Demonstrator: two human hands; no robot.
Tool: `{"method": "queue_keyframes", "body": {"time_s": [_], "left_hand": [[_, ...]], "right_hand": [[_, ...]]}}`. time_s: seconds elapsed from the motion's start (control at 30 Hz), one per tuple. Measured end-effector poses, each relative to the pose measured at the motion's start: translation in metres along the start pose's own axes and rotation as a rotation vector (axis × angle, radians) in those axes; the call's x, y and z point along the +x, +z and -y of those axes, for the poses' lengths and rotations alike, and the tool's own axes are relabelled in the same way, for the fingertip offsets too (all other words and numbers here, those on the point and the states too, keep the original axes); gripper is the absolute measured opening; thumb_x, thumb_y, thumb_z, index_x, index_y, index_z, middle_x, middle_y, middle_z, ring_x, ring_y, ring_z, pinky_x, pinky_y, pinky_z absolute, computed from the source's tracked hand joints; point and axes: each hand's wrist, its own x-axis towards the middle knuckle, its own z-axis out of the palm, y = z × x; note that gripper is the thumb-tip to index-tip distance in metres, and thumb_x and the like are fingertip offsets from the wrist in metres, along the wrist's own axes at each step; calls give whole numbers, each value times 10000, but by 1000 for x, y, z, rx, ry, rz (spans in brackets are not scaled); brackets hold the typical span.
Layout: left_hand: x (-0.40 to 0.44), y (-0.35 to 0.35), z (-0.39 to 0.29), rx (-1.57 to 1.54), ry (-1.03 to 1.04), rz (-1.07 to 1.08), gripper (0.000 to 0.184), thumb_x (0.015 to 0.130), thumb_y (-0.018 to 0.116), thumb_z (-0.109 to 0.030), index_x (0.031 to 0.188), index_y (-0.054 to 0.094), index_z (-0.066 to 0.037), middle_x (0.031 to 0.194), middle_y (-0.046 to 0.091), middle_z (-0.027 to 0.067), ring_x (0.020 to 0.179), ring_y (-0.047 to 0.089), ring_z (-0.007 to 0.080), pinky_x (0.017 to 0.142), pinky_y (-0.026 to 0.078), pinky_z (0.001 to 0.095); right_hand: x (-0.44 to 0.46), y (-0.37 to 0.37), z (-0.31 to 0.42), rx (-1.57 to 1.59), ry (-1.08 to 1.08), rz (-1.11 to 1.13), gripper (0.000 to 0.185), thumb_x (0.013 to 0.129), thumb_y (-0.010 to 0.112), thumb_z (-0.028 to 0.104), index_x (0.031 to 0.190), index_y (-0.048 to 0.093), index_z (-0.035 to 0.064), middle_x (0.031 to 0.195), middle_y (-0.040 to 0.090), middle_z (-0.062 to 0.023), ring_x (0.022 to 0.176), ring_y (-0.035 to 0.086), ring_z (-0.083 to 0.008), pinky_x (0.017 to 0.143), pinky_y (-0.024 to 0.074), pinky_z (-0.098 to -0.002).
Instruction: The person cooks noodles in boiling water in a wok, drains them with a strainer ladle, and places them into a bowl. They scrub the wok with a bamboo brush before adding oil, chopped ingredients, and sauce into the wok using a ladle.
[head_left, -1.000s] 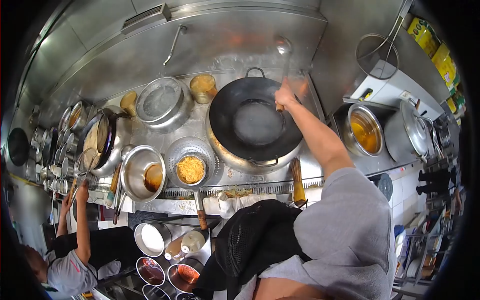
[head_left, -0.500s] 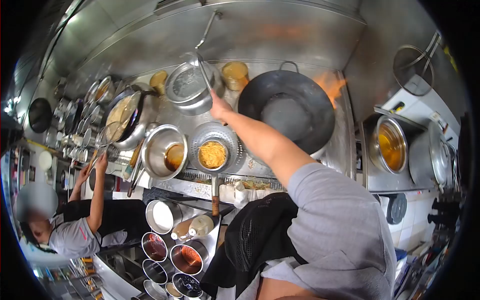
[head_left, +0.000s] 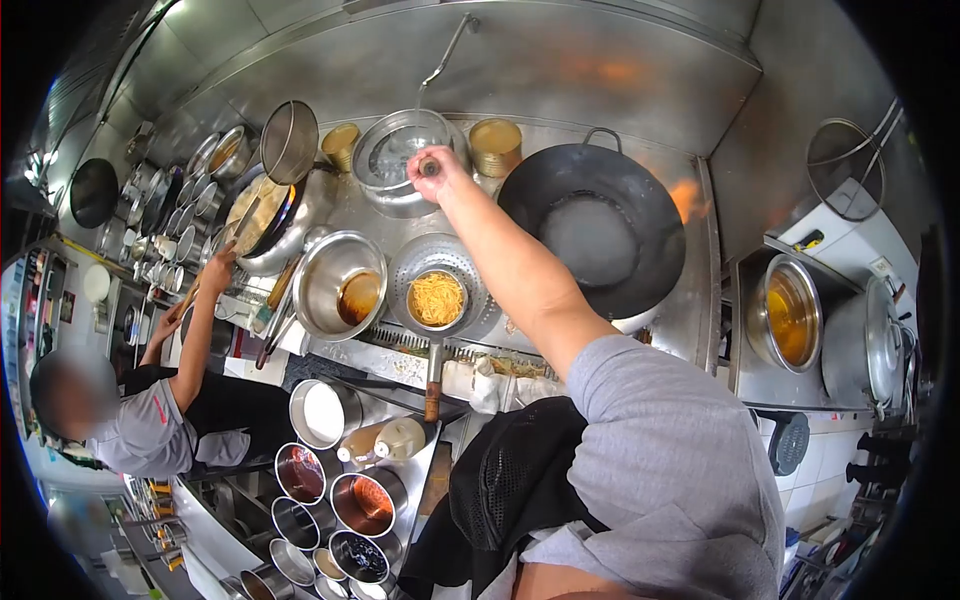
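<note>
My right hand [head_left: 432,177] is closed round the handle of a ladle [head_left: 429,166], whose wooden end points up toward me. Its bowl is hidden below my hand, over or in a steel pot of water [head_left: 398,207]. A tap spout [head_left: 449,52] reaches down to that pot. Nearer me, a small strainer [head_left: 435,352] holds yellow strips [head_left: 437,299] that look like noodles or shreds, resting on a perforated colander [head_left: 480,312]. A large black wok [head_left: 592,235] stands right of my forearm, with only a little at its bottom. My left hand is out of view.
Flame [head_left: 688,200] flares at the wok's right edge. Left are a steel bowl with brown liquid [head_left: 318,285] and a co-worker [head_left: 160,430], near a raised mesh strainer [head_left: 290,142]. Sauce pots [head_left: 368,502] stand below; a pot of amber liquid [head_left: 790,312] stands right.
My right hand has turned the ladle from slanting across the pot to handle end up. The co-worker's arm has reached farther forward and the mesh strainer there is raised. The view has shifted slightly.
</note>
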Motion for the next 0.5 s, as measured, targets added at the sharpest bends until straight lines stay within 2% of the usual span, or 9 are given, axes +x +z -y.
{"method": "queue_keyframes", "body": {"time_s": [0.03, 0.13, 0.3, 0.37, 0.5], "left_hand": [[-2, 2, 2, 4, 3, 0, 316, 952, 582, -129, 1216, 555, 42, 992, 659, 133, 851, 629, 277, 709, 511, 380], [-10, 8, 13, 8, 29, 1, 318, 952, 582, -129, 1217, 555, 43, 991, 659, 134, 851, 628, 278, 710, 511, 380], [-21, 24, 33, 31, 111, 16, 320, 951, 582, -129, 1220, 554, 45, 989, 658, 134, 851, 628, 280, 711, 510, 381], [-23, 34, 45, 46, 160, 21, 322, 952, 582, -128, 1221, 554, 45, 988, 658, 135, 851, 627, 281, 712, 510, 381], [-35, 51, 77, 95, 294, 23, 324, 952, 582, -128, 1223, 554, 46, 986, 658, 136, 851, 627, 282, 713, 509, 381]], "right_hand": [[-9, 6, 13, 106, 38, 17, 79, 798, 503, 40, 729, 466, 30, 605, 475, -76, 495, 507, -186, 457, 476, -300], [-35, 22, 52, 146, 22, 67, 81, 804, 505, 34, 733, 466, 30, 608, 473, -65, 500, 507, -166, 462, 478, -278], [-90, 40, 127, -7, -76, 80, 81, 800, 518, 34, 734, 470, 33, 596, 465, -68, 497, 499, -178, 475, 478, -288], [-115, 39, 155, -297, -312, 42, 101, 789, 531, 40, 703, 479, 37, 590, 463, -77, 518, 507, -211, 473, 472, -314], [-177, 20, 231, -365, -419, -46, 156, 791, 540, 52, 647, 478, 50, 596, 477, -86, 550, 518, -229, 472, 465, -325]]}}
